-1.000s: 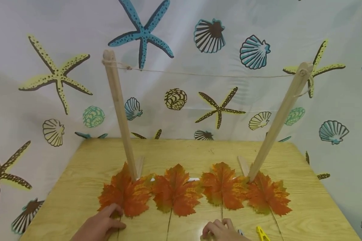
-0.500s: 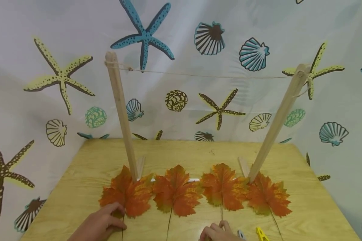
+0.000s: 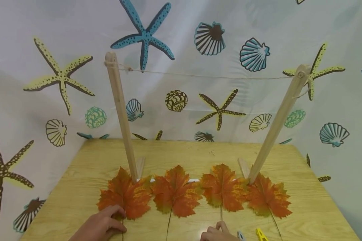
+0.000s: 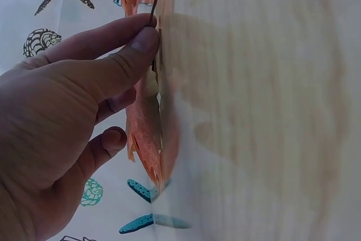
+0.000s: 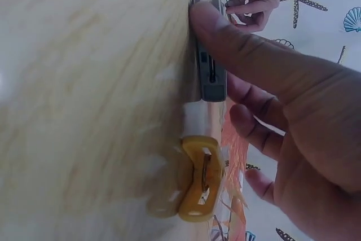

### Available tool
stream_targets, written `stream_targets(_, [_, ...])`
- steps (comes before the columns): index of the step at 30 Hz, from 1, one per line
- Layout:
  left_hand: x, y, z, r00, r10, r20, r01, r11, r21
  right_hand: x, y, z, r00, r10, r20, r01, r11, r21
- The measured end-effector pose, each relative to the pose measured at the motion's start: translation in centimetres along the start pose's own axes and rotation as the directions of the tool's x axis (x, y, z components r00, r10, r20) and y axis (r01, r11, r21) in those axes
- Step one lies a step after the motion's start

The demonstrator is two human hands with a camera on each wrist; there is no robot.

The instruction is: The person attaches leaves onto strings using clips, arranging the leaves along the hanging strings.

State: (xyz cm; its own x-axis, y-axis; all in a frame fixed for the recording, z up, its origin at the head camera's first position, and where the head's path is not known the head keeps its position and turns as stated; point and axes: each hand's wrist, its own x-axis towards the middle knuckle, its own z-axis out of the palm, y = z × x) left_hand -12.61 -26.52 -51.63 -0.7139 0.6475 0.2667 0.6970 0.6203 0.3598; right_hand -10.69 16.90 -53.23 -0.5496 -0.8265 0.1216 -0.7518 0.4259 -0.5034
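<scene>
At the left, my left hand (image 3: 102, 224) pinches the thin stem (image 4: 153, 12) of the leftmost orange-red artificial maple leaf (image 3: 125, 194) between thumb and forefinger. Three similar leaves (image 3: 176, 192) (image 3: 222, 187) (image 3: 267, 195) lie beside it in a row, stems toward me. My right hand (image 3: 218, 233) is low at the front edge of the view. Its thumb lies across the end of a grey clothespin (image 5: 213, 86), with the forefinger mostly hidden behind; it grips the pin close to the tabletop. A yellow clothespin (image 5: 202, 182) lies just to the right of it.
Behind the leaves, two wooden posts (image 3: 120, 113) (image 3: 277, 129) stand on the wooden table (image 3: 193, 154), with a thin string (image 3: 199, 75) stretched between their tops. A white bar (image 3: 194, 180) runs low between them. A curtain (image 3: 187, 127) printed with starfish and shells surrounds the table.
The leftmost leaf has shifted slightly left and toward me in the last half second, my left hand on its stem. My right hand has moved slightly. The other leaves stay in place.
</scene>
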Motion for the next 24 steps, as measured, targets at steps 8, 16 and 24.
stream_targets(8, [0.0, 0.4, 0.1, 0.996, 0.056, -0.066, -0.056, 0.998, 0.01, 0.7, -0.3, -0.4, 0.863, -0.391, -0.321, 0.278, 0.897, -0.344])
stream_targets(16, [0.6, 1.1, 0.1, 0.971, 0.173, -0.167, -0.178, 0.984, -0.011, 0.5, -1.4, -1.8, 0.899, -0.273, -0.343, 0.19, 0.948, -0.256])
stream_targets(24, [1.4, 2.3, -0.3, 0.918, 0.287, -0.274, -0.295, 0.955, 0.015, 0.6, -0.9, -1.8, 0.863, -0.322, -0.39, 0.32, 0.945, -0.072])
